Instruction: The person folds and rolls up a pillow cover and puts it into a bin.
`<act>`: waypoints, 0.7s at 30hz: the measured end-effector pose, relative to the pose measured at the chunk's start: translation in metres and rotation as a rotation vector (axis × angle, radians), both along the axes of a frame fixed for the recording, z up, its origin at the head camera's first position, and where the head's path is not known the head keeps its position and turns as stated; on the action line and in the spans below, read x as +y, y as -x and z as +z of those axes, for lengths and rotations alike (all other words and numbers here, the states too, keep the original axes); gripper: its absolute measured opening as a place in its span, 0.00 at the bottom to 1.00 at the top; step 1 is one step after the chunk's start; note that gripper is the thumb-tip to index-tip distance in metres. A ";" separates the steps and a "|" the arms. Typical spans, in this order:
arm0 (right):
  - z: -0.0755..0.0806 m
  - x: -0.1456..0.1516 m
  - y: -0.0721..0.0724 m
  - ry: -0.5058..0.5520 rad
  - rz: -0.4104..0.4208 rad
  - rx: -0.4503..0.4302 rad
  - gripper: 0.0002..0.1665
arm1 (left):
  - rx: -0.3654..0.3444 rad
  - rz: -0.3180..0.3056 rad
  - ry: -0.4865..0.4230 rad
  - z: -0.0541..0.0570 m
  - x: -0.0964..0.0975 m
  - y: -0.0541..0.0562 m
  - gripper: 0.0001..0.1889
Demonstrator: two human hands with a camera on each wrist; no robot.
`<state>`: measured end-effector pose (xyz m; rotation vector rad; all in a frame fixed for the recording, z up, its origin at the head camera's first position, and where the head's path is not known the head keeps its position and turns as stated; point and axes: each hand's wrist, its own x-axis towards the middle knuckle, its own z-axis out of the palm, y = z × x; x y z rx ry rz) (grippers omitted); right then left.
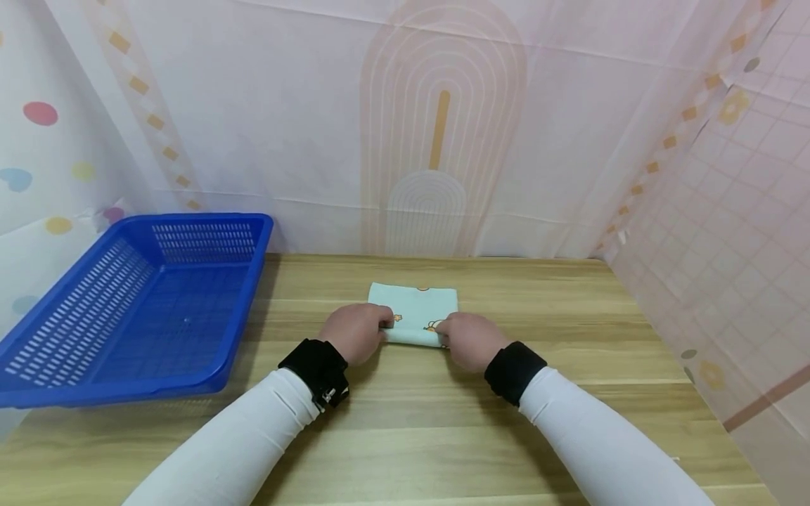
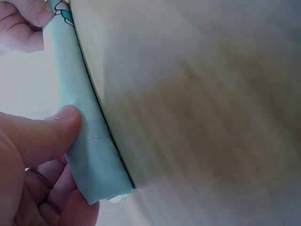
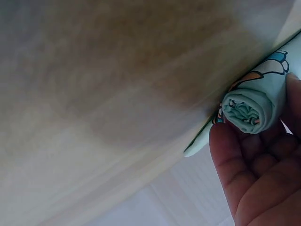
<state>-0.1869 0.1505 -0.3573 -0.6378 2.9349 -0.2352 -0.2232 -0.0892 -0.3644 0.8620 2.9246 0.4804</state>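
A mint-green cloth [image 1: 419,303] with a cartoon print lies on the wooden table, its near edge rolled into a tube and its far part flat. My left hand [image 1: 356,333] holds the left end of the roll [image 2: 96,157], thumb on top and fingers curled beneath. At the right end, my right hand [image 1: 473,341] pinches the roll between thumb and fingers. The right wrist view shows the tube's spiral end [image 3: 247,111] against those fingers. Black bands circle both wrists.
A blue perforated plastic basket [image 1: 230,330] stands at the left of the table [image 1: 405,436], with nothing visible inside. Patterned curtain-like sheets [image 1: 304,140] hang behind the table and along both sides.
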 end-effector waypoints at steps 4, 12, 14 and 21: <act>0.000 0.000 0.001 0.049 -0.037 -0.039 0.06 | -0.020 -0.004 -0.020 0.001 -0.002 0.002 0.01; 0.004 0.000 0.003 0.122 -0.109 -0.102 0.04 | -0.089 0.015 -0.036 0.002 -0.006 0.006 0.02; 0.006 -0.001 0.003 0.127 -0.107 -0.105 0.03 | -0.120 0.026 -0.042 0.004 -0.007 0.006 0.03; 0.009 0.000 0.005 0.136 -0.107 -0.100 0.04 | -0.180 0.033 -0.044 0.005 -0.007 0.008 0.05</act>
